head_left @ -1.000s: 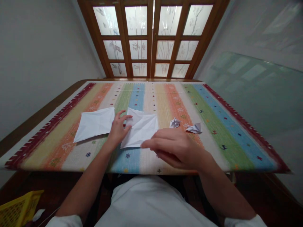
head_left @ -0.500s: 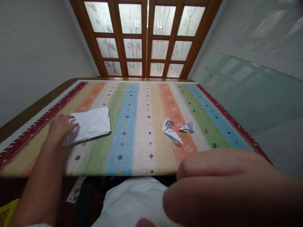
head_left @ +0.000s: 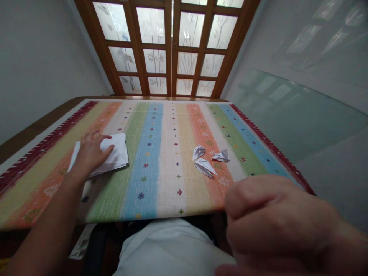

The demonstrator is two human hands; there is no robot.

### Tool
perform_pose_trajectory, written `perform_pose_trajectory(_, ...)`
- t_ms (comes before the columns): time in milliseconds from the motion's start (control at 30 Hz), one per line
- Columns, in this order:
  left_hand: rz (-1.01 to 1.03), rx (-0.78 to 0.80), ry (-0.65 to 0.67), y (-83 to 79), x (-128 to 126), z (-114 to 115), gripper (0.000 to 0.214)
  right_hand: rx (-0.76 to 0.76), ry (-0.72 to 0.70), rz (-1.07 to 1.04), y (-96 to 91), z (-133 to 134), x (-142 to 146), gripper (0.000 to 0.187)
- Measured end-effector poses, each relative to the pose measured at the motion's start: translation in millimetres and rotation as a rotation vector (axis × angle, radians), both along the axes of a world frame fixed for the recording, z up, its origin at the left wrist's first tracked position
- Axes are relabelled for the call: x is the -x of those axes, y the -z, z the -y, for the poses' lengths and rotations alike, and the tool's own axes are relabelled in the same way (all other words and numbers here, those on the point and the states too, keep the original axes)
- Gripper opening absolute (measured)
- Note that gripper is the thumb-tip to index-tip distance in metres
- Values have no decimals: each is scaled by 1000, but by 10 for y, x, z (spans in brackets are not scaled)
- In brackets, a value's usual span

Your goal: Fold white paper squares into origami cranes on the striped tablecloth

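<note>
Head view, quick one. Where's your left hand?
— Your left hand (head_left: 90, 153) is open, palm down, fingers spread on a folded white paper sheet (head_left: 117, 151), left part of the cloth. Not gripping, just on top.

Right one?
— Your right hand (head_left: 276, 226) is big and close to the camera, bottom right, over the near edge of the table. Fingers curled closed. Nothing shows in it, but they hide the palm, so can't tell if it holds anything.

Other paper?
— Three small folded paper pieces (head_left: 204, 168) sit right of centre, close together on the orange stripe. Your right hand is nearest, but not touching them.

Surface?
— Striped woven cloth (head_left: 169, 126), in green, blue, cream and orange bands with small coloured crosses and a dark red border, spread over a wooden table (head_left: 43, 130).

Room?
— Ahead, wooden-framed glazed doors (head_left: 172, 50), frosted panes with a plant pattern. Plain pale wall (head_left: 37, 65) on the left. On the right, a big greenish glass sheet (head_left: 299, 111) beside the table. Your white shirt (head_left: 169, 249) shows at the bottom, below the table edge.
</note>
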State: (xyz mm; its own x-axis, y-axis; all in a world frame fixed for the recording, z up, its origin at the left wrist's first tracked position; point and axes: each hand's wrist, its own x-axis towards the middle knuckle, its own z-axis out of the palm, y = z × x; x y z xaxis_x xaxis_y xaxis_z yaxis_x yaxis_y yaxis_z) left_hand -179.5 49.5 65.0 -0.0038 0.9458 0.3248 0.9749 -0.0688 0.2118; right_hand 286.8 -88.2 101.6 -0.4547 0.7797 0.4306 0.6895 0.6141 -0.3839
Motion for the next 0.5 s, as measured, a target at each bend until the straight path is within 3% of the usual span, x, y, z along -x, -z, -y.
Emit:
perform_pose_trajectory(200,127,-35,249,131,-437,89,30,94,52,66,147,-872,-204,32)
perform_pose_trajectory(367,158,16,399,170,-811,121,27,220,119,126,317,-1241,-312,35)
perform_pose_trajectory(500,184,74,507,173,-1061,129,24,281,275,147,425,-1410,-306,20)
